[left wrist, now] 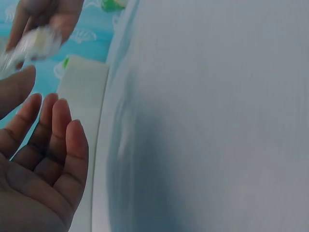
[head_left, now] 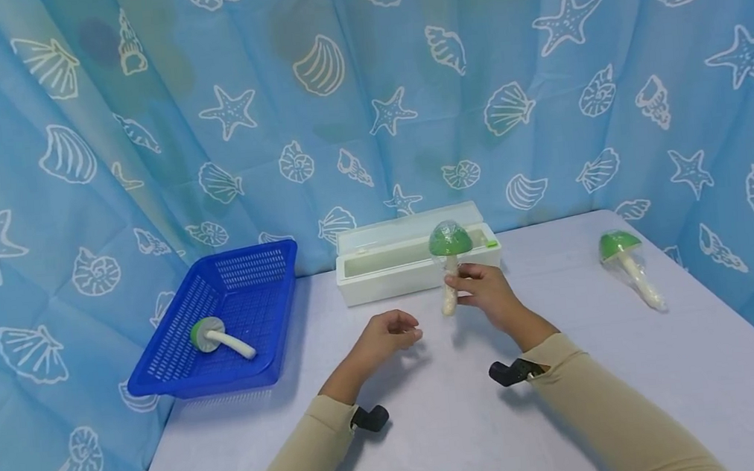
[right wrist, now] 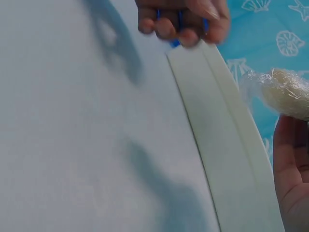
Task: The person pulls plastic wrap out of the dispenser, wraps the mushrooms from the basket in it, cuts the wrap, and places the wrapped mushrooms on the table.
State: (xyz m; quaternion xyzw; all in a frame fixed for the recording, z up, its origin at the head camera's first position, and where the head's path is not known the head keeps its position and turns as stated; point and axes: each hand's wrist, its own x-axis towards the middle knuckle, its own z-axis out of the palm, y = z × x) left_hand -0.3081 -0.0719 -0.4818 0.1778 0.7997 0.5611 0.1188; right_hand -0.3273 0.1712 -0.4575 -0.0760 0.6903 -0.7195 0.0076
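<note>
In the head view my right hand (head_left: 490, 297) grips the pale stem of a green-capped toy mushroom (head_left: 450, 241) wrapped in clear plastic. It is held upright in front of a long white box (head_left: 388, 287) whose lid stands raised at the back. The stem's wrapped end (right wrist: 285, 92) shows at the edge of the right wrist view. My left hand (head_left: 382, 340) hovers over the table to the left of the mushroom, fingers loosely bent and holding nothing; its palm and fingers (left wrist: 67, 140) face up in the left wrist view.
A blue plastic basket (head_left: 278, 334) stands at the left, with an unwrapped green-capped mushroom (head_left: 224, 338) inside. Another wrapped green mushroom (head_left: 632, 265) lies near the table's right edge. A blue shell-patterned curtain (head_left: 402, 61) hangs behind the white-covered table (head_left: 449, 439).
</note>
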